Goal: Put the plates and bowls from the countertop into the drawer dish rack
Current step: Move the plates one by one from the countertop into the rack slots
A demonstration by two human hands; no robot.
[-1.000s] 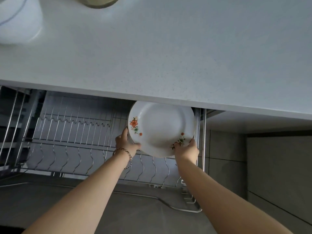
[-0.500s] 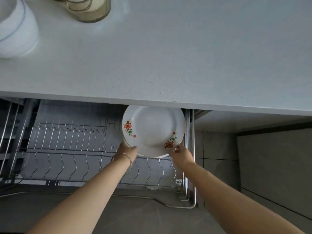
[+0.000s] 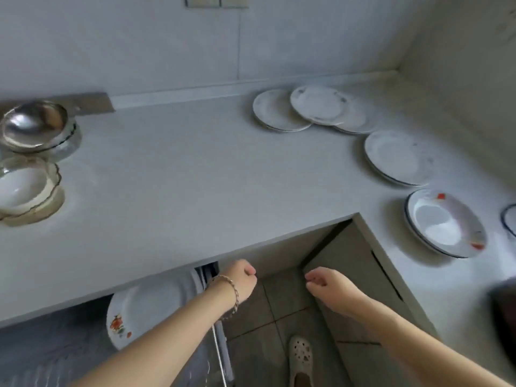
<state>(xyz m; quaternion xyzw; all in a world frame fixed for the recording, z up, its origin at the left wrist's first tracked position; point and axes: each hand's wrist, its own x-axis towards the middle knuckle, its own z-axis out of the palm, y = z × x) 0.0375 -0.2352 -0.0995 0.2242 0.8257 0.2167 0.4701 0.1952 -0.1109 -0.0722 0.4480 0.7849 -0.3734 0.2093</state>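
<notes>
Flowered plate (image 3: 145, 311): stands on edge in the drawer rack (image 3: 215, 339) below the countertop (image 3: 181, 177), upright so it can drain.
Left hand (image 3: 242, 283): loosely curled, holding nothing, clear of the plate.
Right hand (image 3: 329, 286): relaxed, empty, near the cabinet corner.
Remaining plates (image 3: 396, 157): lie flat along the counter's far right side.
Bowls (image 3: 25, 188): stacked at left.
Likely next: reaching for another plate.

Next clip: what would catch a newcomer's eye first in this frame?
Two bare forearms reach in from below, left hand and right hand empty above the grey tiled floor. Left of them, a white plate with an orange flower print stands in the drawer under the white countertop. White plates, one deep blue-rimmed dish nearest, curve along the counter's right side.
</notes>
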